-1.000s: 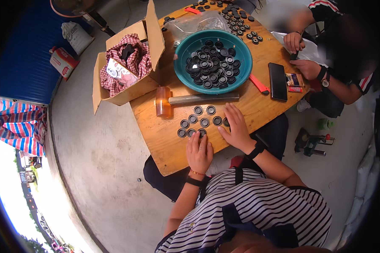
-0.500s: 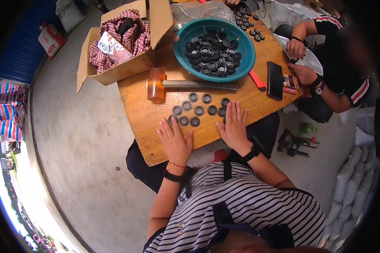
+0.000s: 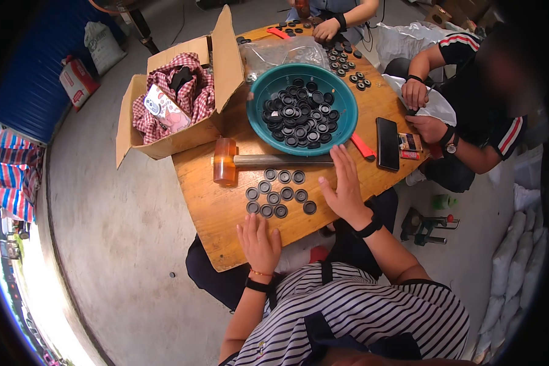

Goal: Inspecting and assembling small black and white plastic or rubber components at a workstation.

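Note:
Several small black round rings [image 3: 276, 194] lie in rows on the round wooden table [image 3: 226, 210]. My left hand [image 3: 259, 243] rests flat on the table's near edge, just below the rows, fingers apart and holding nothing. My right hand [image 3: 346, 190] lies flat and spread to the right of the rings, its fingertips by the metal handle of a mallet with an amber head [image 3: 224, 160]. A teal bowl [image 3: 263, 88] heaped with more black rings stands behind the mallet.
An open cardboard box [image 3: 165, 143] with checked cloth sits at the table's left. A black phone [image 3: 387, 143], a red cutter [image 3: 364, 146] and more rings [image 3: 346, 61] lie farther back. One person's hands [image 3: 422, 110] hold a plastic bag at right; another person's hand [image 3: 325, 29] works at the far edge.
Both my hands have drawn back from the rows of rings and now lie flat and apart; my right hand moved right, toward the mallet handle.

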`<state>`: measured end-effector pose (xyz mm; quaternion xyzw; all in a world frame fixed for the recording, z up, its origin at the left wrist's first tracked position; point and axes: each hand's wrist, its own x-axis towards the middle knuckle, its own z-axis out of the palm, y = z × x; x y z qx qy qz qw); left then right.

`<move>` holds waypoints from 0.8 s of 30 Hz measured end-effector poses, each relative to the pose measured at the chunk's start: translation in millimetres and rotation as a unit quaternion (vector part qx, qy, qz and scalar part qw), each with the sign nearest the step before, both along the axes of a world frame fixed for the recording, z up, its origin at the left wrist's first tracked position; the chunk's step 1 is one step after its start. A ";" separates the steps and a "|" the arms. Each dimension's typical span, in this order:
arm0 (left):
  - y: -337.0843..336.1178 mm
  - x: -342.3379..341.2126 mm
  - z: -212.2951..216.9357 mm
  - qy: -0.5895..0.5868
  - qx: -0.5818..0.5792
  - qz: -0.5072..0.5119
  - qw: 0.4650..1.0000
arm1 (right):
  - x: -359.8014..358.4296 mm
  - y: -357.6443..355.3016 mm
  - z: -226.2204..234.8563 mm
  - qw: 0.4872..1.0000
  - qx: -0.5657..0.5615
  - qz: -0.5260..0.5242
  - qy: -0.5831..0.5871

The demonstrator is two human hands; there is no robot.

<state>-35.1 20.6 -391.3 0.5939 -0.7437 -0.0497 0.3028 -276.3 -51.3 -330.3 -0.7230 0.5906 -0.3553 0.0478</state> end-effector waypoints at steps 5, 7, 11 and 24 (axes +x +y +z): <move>-3.4 -4.5 4.3 -0.013 -0.046 -0.037 0.998 | -40.3 -99.2 32.6 0.978 0.181 0.099 0.038; -4.0 -5.1 5.2 -0.008 -0.060 -0.036 0.998 | -38.3 -132.2 36.1 0.959 0.216 0.160 0.091; -0.9 -4.2 5.9 -0.014 -0.071 -0.028 0.997 | -7.1 -166.4 35.7 0.891 0.337 0.173 0.250; -4.6 -7.7 7.2 0.001 -0.083 -0.041 0.996 | -22.6 -180.8 19.9 0.985 0.105 0.131 0.026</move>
